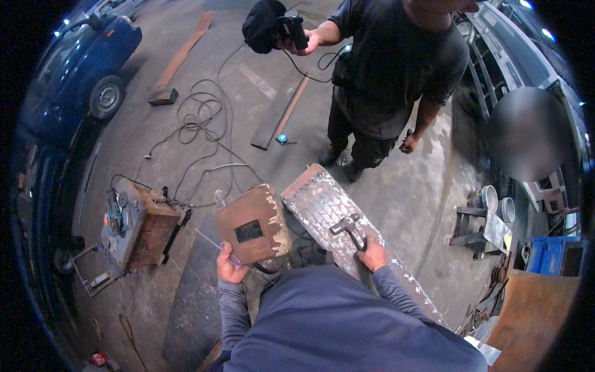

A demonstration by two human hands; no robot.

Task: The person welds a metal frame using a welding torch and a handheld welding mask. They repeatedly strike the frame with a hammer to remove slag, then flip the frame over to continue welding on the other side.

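Note:
My left hand (230, 265) is closed round a thin metal screwdriver (211, 240) with a purplish handle, its shaft pointing up and left. Right beside that hand is a brown box-like block (263, 239) with a dark square patch on top and a worn, pale edge. On the right, my right hand (373, 253) grips a hammer (347, 227) by its dark handle. The hammer's metal head lies over a long, scuffed metal plate (322, 197) with pale flaked marks; whether it touches the plate I cannot tell.
A co-worker (396, 80) stands ahead, holding a black device (292, 32). Cables (201, 121) coil over the floor. A wooden box with tools (145, 226) stands left, near a blue vehicle (93, 62). Buckets (488, 198) and a small bench (474, 229) are right.

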